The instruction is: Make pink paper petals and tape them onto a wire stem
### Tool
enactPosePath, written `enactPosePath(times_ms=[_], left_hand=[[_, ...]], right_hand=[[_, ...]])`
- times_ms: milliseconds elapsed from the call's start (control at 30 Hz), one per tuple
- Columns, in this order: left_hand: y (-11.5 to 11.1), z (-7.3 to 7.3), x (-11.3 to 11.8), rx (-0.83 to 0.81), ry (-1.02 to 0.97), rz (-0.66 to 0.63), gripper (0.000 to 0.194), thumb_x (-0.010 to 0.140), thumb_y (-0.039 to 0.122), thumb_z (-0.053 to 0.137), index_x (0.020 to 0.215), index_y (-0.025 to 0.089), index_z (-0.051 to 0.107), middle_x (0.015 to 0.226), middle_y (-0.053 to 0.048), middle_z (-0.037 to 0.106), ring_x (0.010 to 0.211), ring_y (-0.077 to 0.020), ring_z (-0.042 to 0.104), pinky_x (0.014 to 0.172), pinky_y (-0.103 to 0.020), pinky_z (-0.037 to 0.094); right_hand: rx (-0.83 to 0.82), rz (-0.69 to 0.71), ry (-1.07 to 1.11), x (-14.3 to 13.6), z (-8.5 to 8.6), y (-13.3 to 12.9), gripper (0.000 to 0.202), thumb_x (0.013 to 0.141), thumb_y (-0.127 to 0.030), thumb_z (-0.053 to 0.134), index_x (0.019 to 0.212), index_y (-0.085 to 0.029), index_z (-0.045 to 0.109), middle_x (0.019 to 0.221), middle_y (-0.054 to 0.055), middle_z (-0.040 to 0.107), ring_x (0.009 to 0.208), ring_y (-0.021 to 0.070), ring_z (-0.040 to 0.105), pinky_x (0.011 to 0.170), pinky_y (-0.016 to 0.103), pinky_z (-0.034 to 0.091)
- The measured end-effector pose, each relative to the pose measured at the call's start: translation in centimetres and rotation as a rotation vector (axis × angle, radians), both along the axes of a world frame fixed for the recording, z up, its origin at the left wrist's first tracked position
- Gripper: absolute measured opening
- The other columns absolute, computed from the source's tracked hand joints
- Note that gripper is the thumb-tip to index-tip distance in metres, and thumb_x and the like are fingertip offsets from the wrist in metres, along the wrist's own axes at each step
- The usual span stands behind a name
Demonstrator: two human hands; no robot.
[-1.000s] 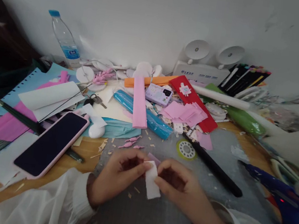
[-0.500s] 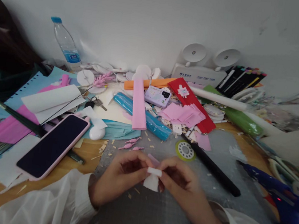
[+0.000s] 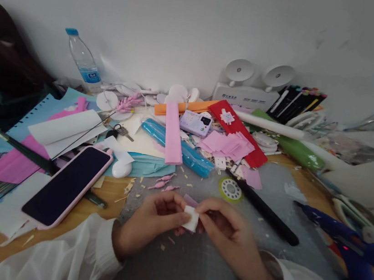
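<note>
Between my two hands is a small white piece (image 3: 191, 218), paper or foam by its look, with a strip of pink paper (image 3: 191, 200) showing behind it. My left hand (image 3: 159, 216) pinches its left side, thumb in front. My right hand (image 3: 224, 225) grips its upper right corner between thumb and fingertips. Both hands hover over the grey cutting mat (image 3: 187, 268). Just beyond my left hand lie several twisted pink paper pieces (image 3: 162, 182). A round yellow-green tape dispenser (image 3: 231, 190) sits past my right hand, beside a long black stick (image 3: 269, 210).
A blue glue gun (image 3: 342, 238) with a red light lies at the right. At the left is a pink-cased phone (image 3: 67, 186). Behind are pink paper squares (image 3: 227, 144), a blue roll (image 3: 185, 151), a pink strip (image 3: 174, 133) and a water bottle (image 3: 85, 62).
The white piece has turned from a folded edge over a flap to a flatter square facing me. My right fingers have shifted to its upper corner. The view has tilted slightly.
</note>
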State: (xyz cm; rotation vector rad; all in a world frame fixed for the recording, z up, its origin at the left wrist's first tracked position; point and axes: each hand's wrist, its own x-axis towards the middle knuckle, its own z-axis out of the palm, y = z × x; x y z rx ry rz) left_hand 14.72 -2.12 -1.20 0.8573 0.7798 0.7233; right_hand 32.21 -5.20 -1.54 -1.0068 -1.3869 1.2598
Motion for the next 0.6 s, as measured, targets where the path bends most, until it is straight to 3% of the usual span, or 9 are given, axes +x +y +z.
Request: enactPosePath(times_ms=[100, 200, 333, 467, 600], left_hand=[[-0.06, 0.26, 0.0, 0.067, -0.003, 0.023, 0.018, 0.072, 0.021, 0.076, 0.072, 0.011, 0.061, 0.064, 0.001, 0.062, 0.054, -0.0058, 0.056, 0.052, -0.015, 0.046], [-0.22, 0.38, -0.04, 0.092, 0.027, 0.014, 0.018, 0.073, 0.023, 0.075, 0.074, 0.011, 0.061, 0.063, 0.001, 0.062, 0.054, -0.0061, 0.056, 0.052, -0.016, 0.046], [-0.41, 0.48, -0.05, 0.055, 0.07, -0.019, 0.021, 0.073, 0.027, 0.075, 0.077, 0.011, 0.061, 0.064, 0.0, 0.064, 0.051, -0.0069, 0.056, 0.051, -0.017, 0.046], [-0.43, 0.7, -0.01, 0.09, 0.005, -0.008, 0.017, 0.075, 0.025, 0.073, 0.079, 0.012, 0.063, 0.066, -0.001, 0.064, 0.055, -0.0081, 0.057, 0.053, -0.018, 0.046], [-0.44, 0.79, 0.04, 0.161, -0.015, 0.023, 0.013, 0.08, 0.024, 0.069, 0.081, 0.013, 0.063, 0.067, -0.001, 0.063, 0.06, -0.0092, 0.058, 0.056, -0.018, 0.046]], right_hand=[[-0.132, 0.027, 0.078, -0.19, 0.09, -0.06, 0.012, 0.086, -0.02, 0.058, 0.097, -0.025, 0.056, 0.082, -0.002, 0.06, 0.066, 0.0096, 0.059, 0.06, 0.019, 0.05], [-0.198, 0.041, 0.053, -0.28, -0.02, -0.07, 0.006, 0.087, -0.023, 0.059, 0.091, -0.023, 0.055, 0.074, -0.004, 0.058, 0.06, 0.0079, 0.055, 0.054, 0.017, 0.046], [-0.149, 0.031, -0.022, -0.19, -0.29, -0.16, 0.006, 0.088, -0.022, 0.058, 0.082, -0.022, 0.057, 0.069, -0.005, 0.055, 0.057, 0.0074, 0.052, 0.052, 0.016, 0.043], [-0.086, 0.03, -0.006, -0.18, -0.41, -0.22, 0.004, 0.088, -0.019, 0.057, 0.087, -0.023, 0.059, 0.076, -0.003, 0.057, 0.063, 0.008, 0.055, 0.057, 0.017, 0.046], [-0.148, 0.046, 0.05, -0.27, -0.12, -0.28, 0.006, 0.088, -0.023, 0.058, 0.093, -0.024, 0.056, 0.081, -0.003, 0.056, 0.067, 0.0088, 0.056, 0.059, 0.018, 0.047]])
